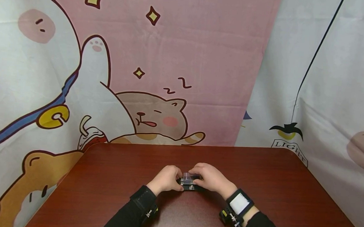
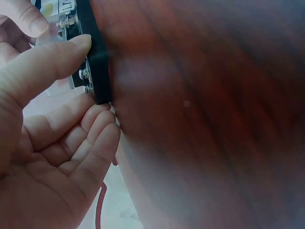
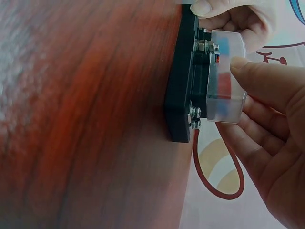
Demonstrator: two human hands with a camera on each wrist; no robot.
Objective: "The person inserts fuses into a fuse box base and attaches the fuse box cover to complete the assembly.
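Note:
A small electrical device with a black base (image 3: 178,90) and metal screw terminals (image 3: 195,114) lies on the table between both hands. Over the base sits a clear plastic cover (image 3: 228,102), with red and blue showing through it. My left hand (image 1: 166,179) holds the left end of the base, thumb on the near side and fingers behind. From the right, my right hand (image 1: 212,178) pinches the clear cover between thumb and fingers. In the left wrist view the base (image 2: 97,67) runs close along the tabletop.
The brown wooden table (image 1: 121,158) extends around the hands. Behind it hangs a cloth (image 1: 218,60) printed with cartoon animals. Black wrist straps with small devices (image 1: 239,203) sit on both wrists.

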